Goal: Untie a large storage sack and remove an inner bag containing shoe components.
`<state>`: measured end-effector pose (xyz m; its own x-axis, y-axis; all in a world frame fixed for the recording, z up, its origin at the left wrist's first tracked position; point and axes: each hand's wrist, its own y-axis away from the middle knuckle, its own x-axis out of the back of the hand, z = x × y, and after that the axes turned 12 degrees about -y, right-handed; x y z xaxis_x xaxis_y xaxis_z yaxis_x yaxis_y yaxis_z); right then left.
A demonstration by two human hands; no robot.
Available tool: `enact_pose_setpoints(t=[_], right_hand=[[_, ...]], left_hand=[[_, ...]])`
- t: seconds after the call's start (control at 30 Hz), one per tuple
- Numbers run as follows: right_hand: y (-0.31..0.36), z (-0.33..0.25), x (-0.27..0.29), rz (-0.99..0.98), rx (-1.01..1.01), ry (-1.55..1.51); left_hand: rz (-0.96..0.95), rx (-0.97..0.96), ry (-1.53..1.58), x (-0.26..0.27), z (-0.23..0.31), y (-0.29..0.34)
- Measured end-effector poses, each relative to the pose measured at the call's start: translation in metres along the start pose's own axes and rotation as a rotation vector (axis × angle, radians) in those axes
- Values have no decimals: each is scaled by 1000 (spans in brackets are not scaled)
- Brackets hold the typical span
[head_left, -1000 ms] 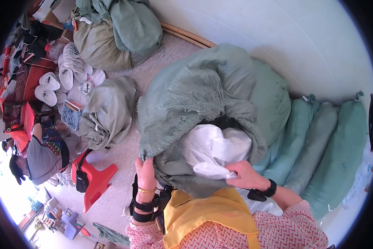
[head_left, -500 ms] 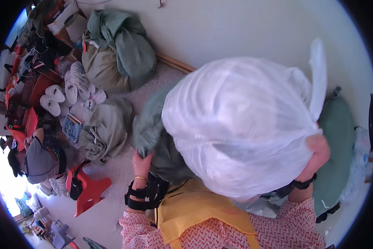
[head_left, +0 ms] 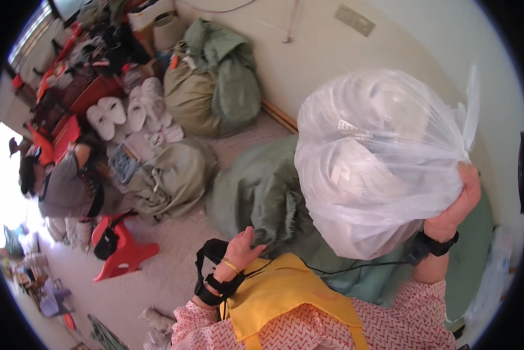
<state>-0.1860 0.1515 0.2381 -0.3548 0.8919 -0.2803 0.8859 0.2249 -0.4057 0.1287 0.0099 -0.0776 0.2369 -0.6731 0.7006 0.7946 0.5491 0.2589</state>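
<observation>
A bulging white plastic bag [head_left: 367,175] hangs in front of me, its neck gathered at the right. My right hand [head_left: 457,198] is closed round that neck, and pale shapes show blurrily through the thin film. On the left, my left hand [head_left: 243,249] has its fingers apart and holds nothing. It hovers close to the rumpled mouth of a dark green sack [head_left: 244,181], just above my yellow apron [head_left: 273,286]. The white bag hides part of what lies behind it.
At far left a person [head_left: 69,181] sits near a red stool [head_left: 119,251]. White shoes [head_left: 107,116] lie beside an olive sack [head_left: 174,175]. Tied green sacks [head_left: 227,81] lean on the wall, and another green sack [head_left: 475,256] stands at right.
My left hand has let go of the dark green sack and come nearer to me. The white bag, in my right hand, has shifted right, uncovering more of the sack.
</observation>
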Motion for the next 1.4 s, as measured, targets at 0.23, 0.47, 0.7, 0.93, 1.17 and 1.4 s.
enact_pose_setpoints(t=[0.23,0.47,0.7,0.93,1.17,1.4], right_hand=[[24,62,29,-152,-665,-224],[91,120,-26,-429,-1093,-301],[111,129,-57,-838,-1134,-150],[130,105,-92,-1080,-1076,-134],[169,82,-124,-1132,-953,-32],[229,64,-171,-1197,-1004,-142]], left_hand=[[207,66,169,23,6,50],[460,238,166,52,35,111],[621,354,189,41,59,158],[729,399,328,25,51,198],[872,314,318,48,25,244],[858,325,354,61,-1,267]])
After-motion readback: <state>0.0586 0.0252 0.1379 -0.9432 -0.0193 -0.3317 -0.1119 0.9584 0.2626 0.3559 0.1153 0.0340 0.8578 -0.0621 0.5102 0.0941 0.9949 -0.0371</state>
